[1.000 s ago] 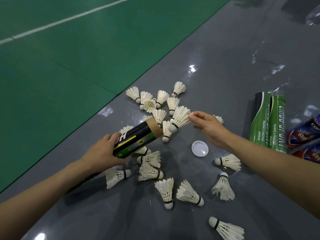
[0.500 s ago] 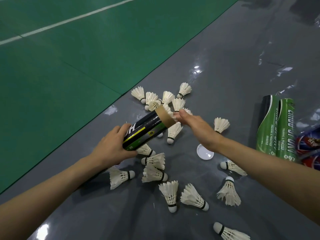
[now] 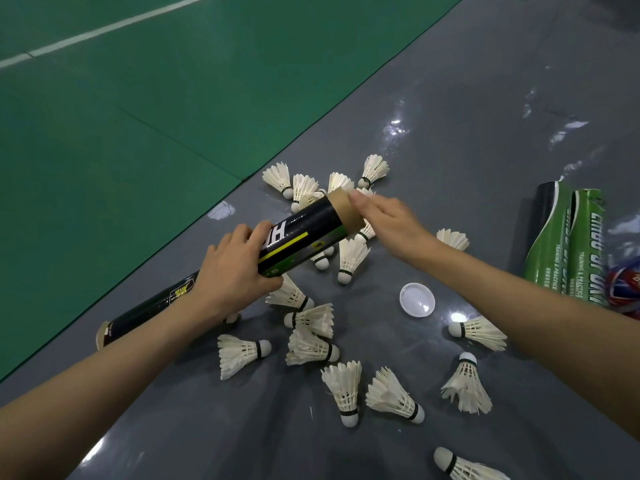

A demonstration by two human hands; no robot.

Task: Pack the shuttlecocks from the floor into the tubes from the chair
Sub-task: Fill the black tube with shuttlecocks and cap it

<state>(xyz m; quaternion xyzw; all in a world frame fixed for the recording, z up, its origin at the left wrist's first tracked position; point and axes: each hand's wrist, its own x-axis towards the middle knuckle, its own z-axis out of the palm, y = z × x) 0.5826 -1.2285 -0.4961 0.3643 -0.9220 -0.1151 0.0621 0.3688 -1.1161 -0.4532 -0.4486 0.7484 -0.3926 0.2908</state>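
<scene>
A long black tube [image 3: 311, 230] with a yellow stripe and a brown cardboard mouth is tilted up off the grey floor. My left hand [image 3: 235, 271] grips it around the middle. My right hand [image 3: 388, 220] is at the tube's open mouth, thumb along the cardboard rim, with the other fingers hidden behind it. No shuttlecock shows clearly in that hand. Several white feather shuttlecocks [image 3: 343, 389] lie scattered on the floor under and around the tube, with more in a cluster [image 3: 304, 185] beyond its mouth.
A white round lid [image 3: 417, 299] lies on the floor under my right forearm. Two green tubes [image 3: 568, 244] lie at the right, with a red and blue one [image 3: 627, 289] at the edge. The green court mat [image 3: 138, 116] borders the left.
My right hand carried a shuttlecock from the floor pile to the tube's mouth, where it is now out of sight. My left hand raised and tilted the tube toward it.
</scene>
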